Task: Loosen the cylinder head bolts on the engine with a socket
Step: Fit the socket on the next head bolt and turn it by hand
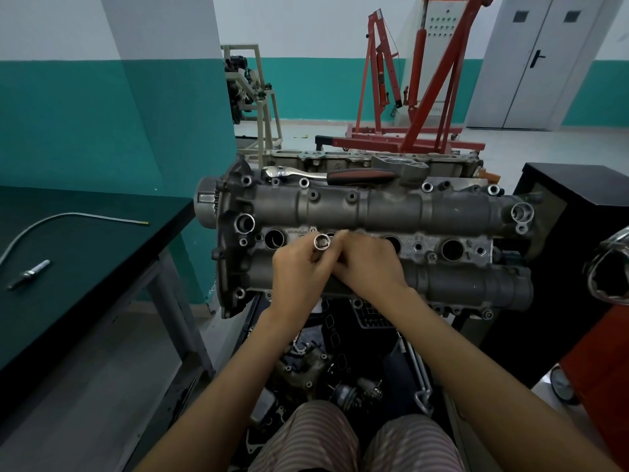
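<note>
We see our left hand (299, 267) pinching a socket (321, 241), open end toward us, over the engine (374, 212). Our right hand (369, 264) touches it beside the socket. A ratchet (326, 174) lies on the engine's far edge; a spark plug (29, 274) rests on the left tabletop (85, 240).

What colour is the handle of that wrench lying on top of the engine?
Black with red trim, on the chrome ratchet wrench lying across the grey engine; seen in the head view.

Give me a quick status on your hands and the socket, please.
Both hands together on socket over cylinder head. Ratchet lying on far edge, unattached. Nothing in the way.
</note>
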